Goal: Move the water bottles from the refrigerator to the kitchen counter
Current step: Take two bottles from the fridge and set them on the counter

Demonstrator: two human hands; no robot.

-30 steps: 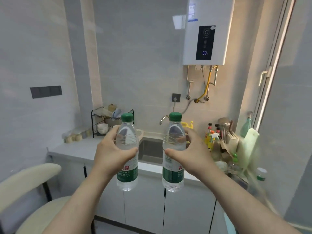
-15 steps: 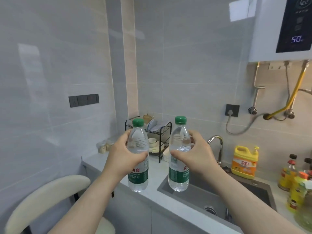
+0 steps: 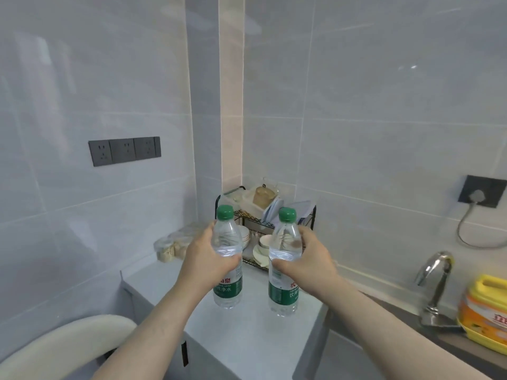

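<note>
Hands grip two upright water-filled bottles (image 3: 227,259).

Clear bottles (image 3: 227,259) w/ green caps & labels, yellow detergent jug (image 3: 484,316), dk grey outlets (image 3: 124,150), black rack (image 3: 263,229)

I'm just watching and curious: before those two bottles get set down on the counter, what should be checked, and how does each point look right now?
1. Left hand grips the left bottle firmly: ok.
2. Right hand grips the right bottle firmly: ok.
3. Both bottles upright, green caps on: ok.
4. Bare counter under the bottles: ok.
5. Bottles apart from the dish rack behind: ok.
6. Bottle bases touching the counter: cannot tell.
</note>
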